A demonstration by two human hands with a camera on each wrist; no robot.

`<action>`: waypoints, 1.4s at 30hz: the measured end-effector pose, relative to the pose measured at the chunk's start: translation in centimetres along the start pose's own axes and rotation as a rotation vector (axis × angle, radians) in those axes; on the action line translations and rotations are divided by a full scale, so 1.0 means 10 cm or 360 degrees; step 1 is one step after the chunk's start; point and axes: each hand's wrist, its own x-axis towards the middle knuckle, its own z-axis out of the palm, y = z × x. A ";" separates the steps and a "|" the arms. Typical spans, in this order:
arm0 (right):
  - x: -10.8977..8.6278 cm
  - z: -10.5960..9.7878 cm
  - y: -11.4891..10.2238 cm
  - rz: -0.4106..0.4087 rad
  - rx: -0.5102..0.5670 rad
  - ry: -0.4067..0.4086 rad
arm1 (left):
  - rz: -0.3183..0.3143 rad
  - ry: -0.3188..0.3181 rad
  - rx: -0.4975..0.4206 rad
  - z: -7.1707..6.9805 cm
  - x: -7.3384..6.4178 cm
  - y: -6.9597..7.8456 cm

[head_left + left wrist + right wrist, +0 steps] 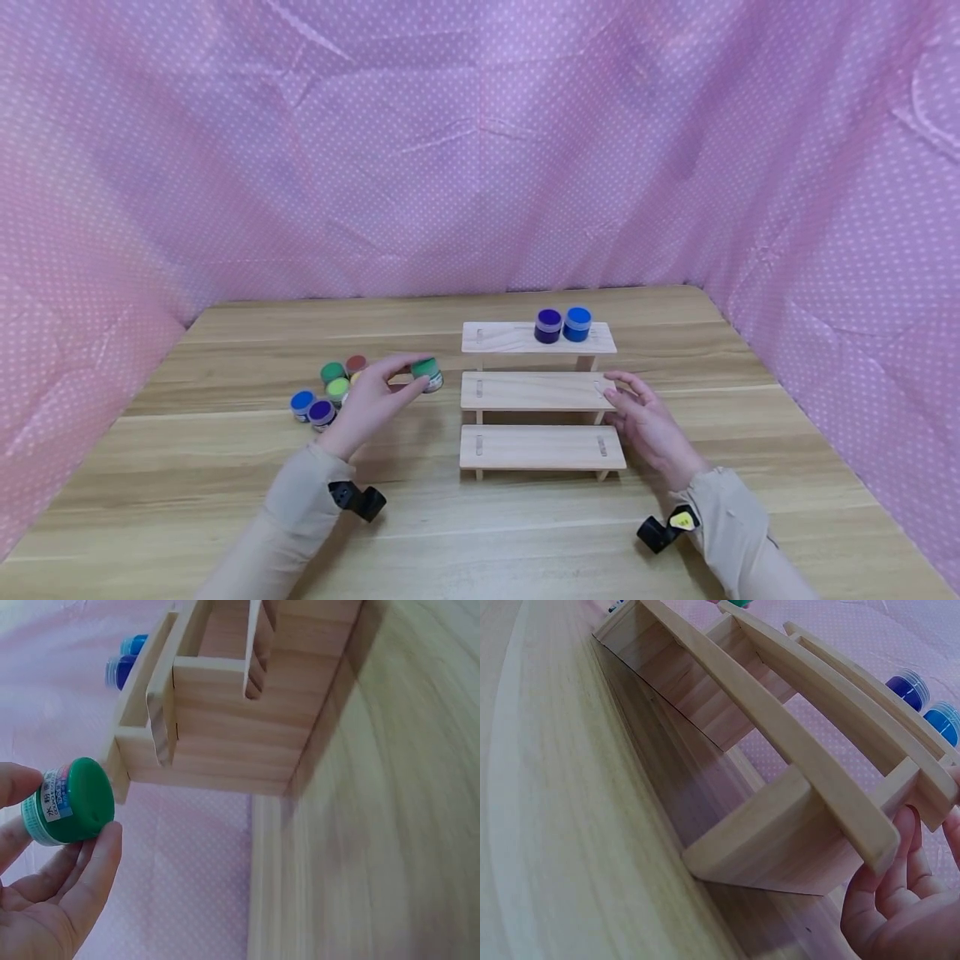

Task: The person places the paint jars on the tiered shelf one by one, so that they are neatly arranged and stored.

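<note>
My left hand [372,398] pinches a small green-lidded paint pot [428,375] between thumb and fingers, raised left of the wooden tiered shelf [542,450]. In the left wrist view the paint pot [71,801] is tipped on its side and bears a printed label. At the shelf's right end, my right hand [651,425] grips the middle board's edge, some fingers against the side panel, as the right wrist view shows with the hand [907,907]. A purple paint pot [548,327] and a blue paint pot [577,325] stand on the top board, towards its right.
Left of the shelf, several paint pots cluster on the wooden table [187,467], among them a blue pot [302,404], a purple pot [322,413], a light-green pot [337,390] and a brown-lidded pot [356,364]. Pink dotted cloth [480,167] hangs behind and beside the table.
</note>
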 end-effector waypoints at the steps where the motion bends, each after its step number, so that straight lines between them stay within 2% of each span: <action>1: 0.00 0.00 0.00 -0.0004 0.0001 -0.0006 | 0.0000 -0.0003 -0.0005 0.01 0.01 0.02; 9: 0.00 -0.01 0.00 0.0001 0.0002 -0.0015 | -0.0004 0.0025 -0.0157 0.06 0.12 0.15; 17: -0.01 0.00 0.00 0.0033 -0.0017 0.0018 | 0.0026 0.0081 -0.0200 0.17 0.27 0.20; 21: -0.02 -0.01 0.01 0.0024 -0.0012 0.0004 | 0.0028 0.0128 -0.0288 0.22 0.34 0.23; 26: -0.02 -0.01 0.00 0.0027 -0.0011 -0.0007 | 0.0092 0.0160 -0.0386 0.28 0.44 0.27; 34: -0.01 0.00 -0.03 0.0024 0.0022 -0.0013 | 0.0210 0.0149 -0.0401 0.40 0.61 0.36; 39: -0.01 -0.01 -0.01 0.0007 0.0032 -0.0037 | 0.0212 0.0129 -0.0413 0.46 0.69 0.36; 42: 0.00 -0.01 0.00 0.0007 0.0025 -0.0068 | 0.0235 0.0093 -0.0361 0.48 0.73 0.36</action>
